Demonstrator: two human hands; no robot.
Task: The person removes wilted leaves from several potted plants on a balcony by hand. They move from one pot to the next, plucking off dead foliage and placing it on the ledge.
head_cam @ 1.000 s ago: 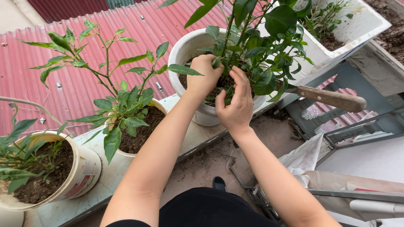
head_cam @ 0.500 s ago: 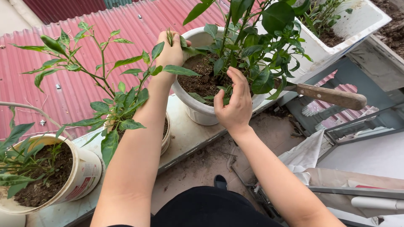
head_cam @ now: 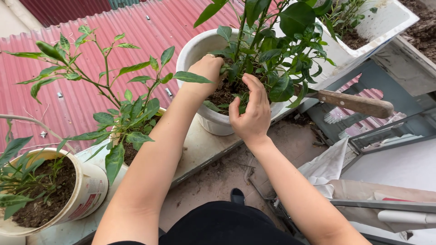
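Both hands (head_cam: 229, 93) inside white pot (head_cam: 193, 50) rim, leaves crowding.

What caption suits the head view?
Both hands, left and right, work soil in a white pot.

One head cam only, worn on me, tilted steeply down and forward; close on my forearms and the white pot (head_cam: 200, 54) on the ledge (head_cam: 200, 149); red roof (head_cam: 91, 81) beyond; no second view to overlap.
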